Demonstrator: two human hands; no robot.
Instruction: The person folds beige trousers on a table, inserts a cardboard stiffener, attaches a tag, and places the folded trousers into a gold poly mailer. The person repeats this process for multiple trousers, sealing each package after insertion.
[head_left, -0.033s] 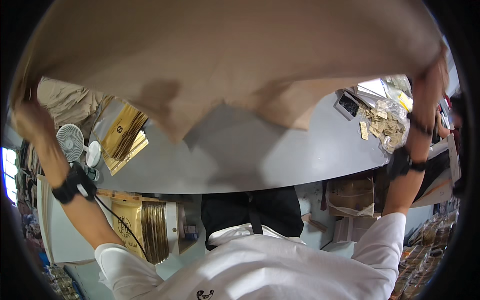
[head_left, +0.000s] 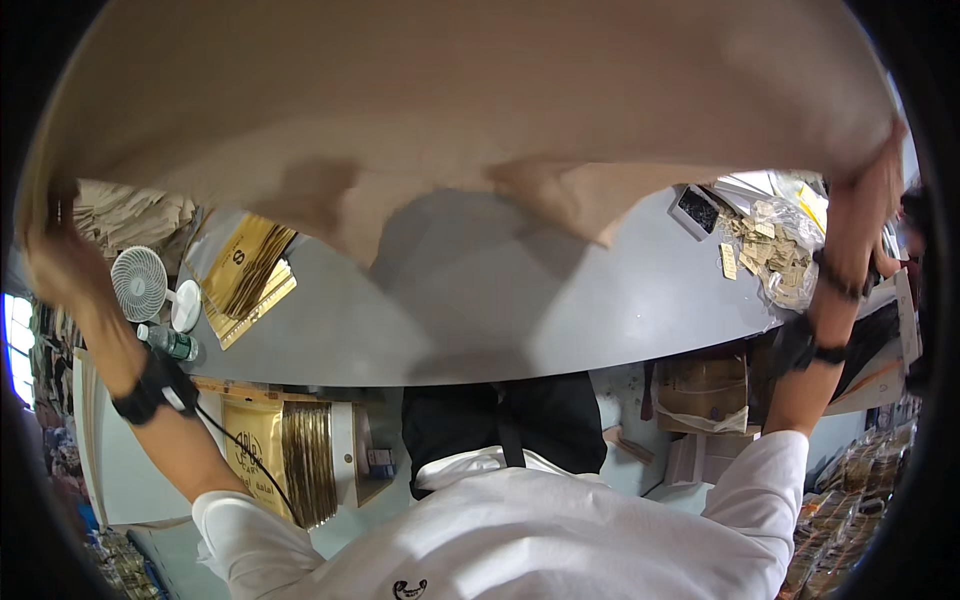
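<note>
Above the grey table [head_left: 640, 310], the left hand [head_left: 62, 252] and right hand [head_left: 878, 185] grip a brown cloth [head_left: 470, 90] spread between them

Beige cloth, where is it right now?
In the head view, the beige cloth spans the top, held up between the left hand and right hand, above the gray table.

Left hand [head_left: 62, 252] and right hand [head_left: 875, 180] hold beige cloth [head_left: 480, 90] spread above a grey table [head_left: 640, 305].
</note>
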